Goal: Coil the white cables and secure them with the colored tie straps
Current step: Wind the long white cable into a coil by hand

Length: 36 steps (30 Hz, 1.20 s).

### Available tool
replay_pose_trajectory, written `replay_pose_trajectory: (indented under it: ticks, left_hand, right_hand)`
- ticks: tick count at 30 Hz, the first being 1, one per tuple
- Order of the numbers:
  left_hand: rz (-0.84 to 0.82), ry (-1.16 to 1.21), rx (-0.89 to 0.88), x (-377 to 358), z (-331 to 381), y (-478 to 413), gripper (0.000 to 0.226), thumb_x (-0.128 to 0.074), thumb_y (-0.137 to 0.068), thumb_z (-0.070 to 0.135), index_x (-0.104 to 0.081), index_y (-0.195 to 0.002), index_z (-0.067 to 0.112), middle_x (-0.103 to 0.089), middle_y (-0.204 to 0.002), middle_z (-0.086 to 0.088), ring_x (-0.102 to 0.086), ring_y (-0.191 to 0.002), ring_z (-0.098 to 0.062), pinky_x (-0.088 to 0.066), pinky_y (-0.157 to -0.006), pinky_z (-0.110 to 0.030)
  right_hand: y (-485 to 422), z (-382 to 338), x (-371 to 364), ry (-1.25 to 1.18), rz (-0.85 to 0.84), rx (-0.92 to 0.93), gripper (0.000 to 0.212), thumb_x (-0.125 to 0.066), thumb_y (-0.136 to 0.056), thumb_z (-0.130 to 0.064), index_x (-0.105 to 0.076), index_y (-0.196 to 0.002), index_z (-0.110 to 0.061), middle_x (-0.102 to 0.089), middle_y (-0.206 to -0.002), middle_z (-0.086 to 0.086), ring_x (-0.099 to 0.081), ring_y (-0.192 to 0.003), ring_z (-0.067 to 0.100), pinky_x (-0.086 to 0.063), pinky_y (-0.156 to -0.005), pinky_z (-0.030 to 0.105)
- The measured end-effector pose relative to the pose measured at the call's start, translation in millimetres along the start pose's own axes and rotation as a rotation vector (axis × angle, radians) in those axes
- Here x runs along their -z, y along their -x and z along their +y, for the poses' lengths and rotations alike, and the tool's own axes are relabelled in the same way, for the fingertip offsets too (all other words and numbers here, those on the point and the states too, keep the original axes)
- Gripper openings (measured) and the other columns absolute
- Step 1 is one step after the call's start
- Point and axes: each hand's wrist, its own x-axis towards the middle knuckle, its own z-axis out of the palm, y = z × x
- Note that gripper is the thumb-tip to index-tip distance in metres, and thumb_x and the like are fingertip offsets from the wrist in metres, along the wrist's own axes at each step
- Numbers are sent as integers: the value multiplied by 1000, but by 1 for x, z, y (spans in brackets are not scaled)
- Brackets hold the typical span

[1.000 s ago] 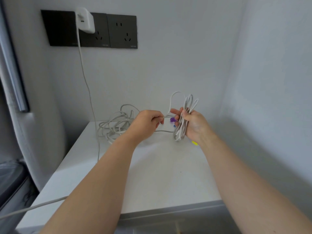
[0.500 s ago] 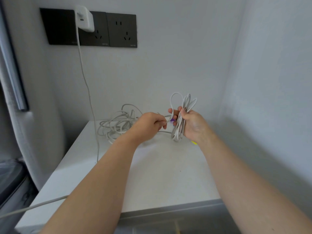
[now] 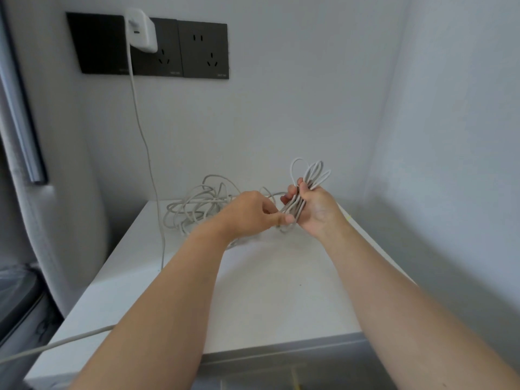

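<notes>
Centre right of the frame, the right hand (image 3: 316, 212) grasps a cable bundle (image 3: 297, 208) upright above the table (image 3: 267, 291), keeping the loops together for tying. The left hand (image 3: 250, 213) pinches the bundle's lower half, seemingly to cinch it; any strap is hidden. Loose cable (image 3: 197, 199) lies behind, mid-frame, by the wall. The tabletop nearer the camera offers working room; the charger (image 3: 140, 29) lead hangs at left.

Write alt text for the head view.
A person's right hand grips a coiled white cable bundle above a white table while the left hand pinches it. More loose cable lies tangled behind, and a white charger sits in a black wall socket.
</notes>
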Motion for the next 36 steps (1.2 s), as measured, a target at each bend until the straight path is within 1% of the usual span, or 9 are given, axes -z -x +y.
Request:
replay_pose_trajectory:
  ticks: [2,6,10,14,18,23,28,33,36]
  left_hand:
    - [37,-52,8,-3,0,0,43,-73,-68,55,-65,-64,13,-44,-51,4,-39,-51,-13,-32,-55,-28]
    - [116,-106,-5,-4,1,-1,44,-77,-65,53,-66,-80,12,-55,-66,3,-50,-65,-15,-39,-63,-28]
    - [78,-61,15,-3,0,-3,49,-75,-70,49,-66,-108,18,-56,-75,6,-56,-74,-15,-45,-75,-29]
    - [8,16,-4,-3,-2,-4,32,-74,-75,41,-72,-97,18,-63,-68,1,-61,-65,-15,-51,-77,-35]
    - [-28,64,-6,-2,-3,-3,33,-75,-75,36,-70,-99,14,-61,-65,5,-58,-58,-9,-49,-72,-29]
    - [-36,21,-9,-1,-3,-4,34,-77,-71,38,-70,-93,13,-60,-64,0,-58,-57,-10,-50,-70,-31]
    - [-44,-133,-4,-4,-2,-3,42,-77,-65,52,-54,-64,17,-47,-55,4,-50,-58,-17,-40,-60,-33]
    - [-24,-130,5,-7,0,0,38,-69,-77,46,-61,-75,9,-66,-73,-8,-64,-73,-26,-51,-72,-41]
    - [-23,-129,9,-7,2,1,31,-65,-83,39,-63,-80,8,-70,-78,-5,-66,-74,-23,-54,-77,-42]
  right_hand:
    - [1,0,-2,-31,-4,19,26,-33,-101,-10,-48,-79,-12,-46,-64,3,-46,-63,17,-47,-67,30]
    - [2,-3,-4,-92,-1,25,27,-30,-102,-7,-53,-89,-11,-46,-55,1,-43,-60,17,-45,-68,30]
    - [1,-3,-4,-107,-20,6,34,-26,-102,-9,-59,-93,-6,-45,-51,-1,-39,-61,15,-42,-73,29]
    - [5,-5,-5,-146,-82,-4,35,-25,-102,-8,-59,-95,-5,-44,-55,-2,-40,-62,13,-40,-76,28]
    - [8,-5,-7,-173,-115,-13,33,-26,-101,-7,-57,-92,-5,-43,-58,-1,-40,-63,13,-41,-77,28]
    - [9,-6,-7,-198,-112,-16,31,-29,-101,-6,-53,-82,-9,-44,-63,0,-42,-64,14,-43,-77,30]
    - [10,-6,-8,-179,-112,-19,32,-29,-101,-7,-51,-78,-11,-48,-68,1,-46,-66,14,-45,-77,30]
    - [9,-6,-9,-188,-90,-13,32,-29,-101,-5,-50,-77,-11,-52,-63,2,-47,-66,16,-44,-78,31]
    - [7,-5,-9,-206,-98,-17,32,-28,-100,-5,-48,-77,-12,-52,-58,1,-46,-65,17,-44,-77,32]
